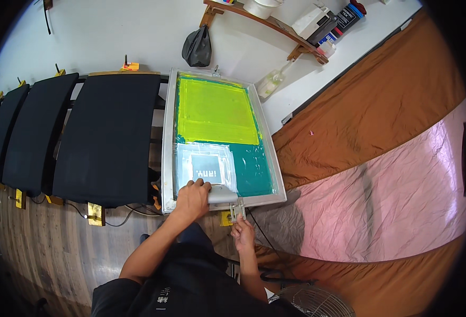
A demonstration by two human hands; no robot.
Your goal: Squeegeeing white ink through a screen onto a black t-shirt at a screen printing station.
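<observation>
In front of me lies a screen printing frame (165, 153) with a metal rim. Its teal mesh carries a yellow-green taped area (217, 108) in the far half and a pale rectangle with a small grey-blue stencil (205, 168) in the near left. My left hand (192, 199) is wrapped round the left end of a grey squeegee (222, 196) at the frame's near edge. Just to the right, my right hand (243, 232) has its fingers closed at the lower end of a metal clamp (237, 210) on the near rim. Part of that grip is hidden.
Several black fabric-covered printing boards (108, 137) stand in a row on the left. A wall shelf (275, 25) holds bottles and containers, with a black bag (197, 46) hanging below. Brown and pink cloth (386, 190) covers the right side. A wire fan guard (317, 302) sits low by me.
</observation>
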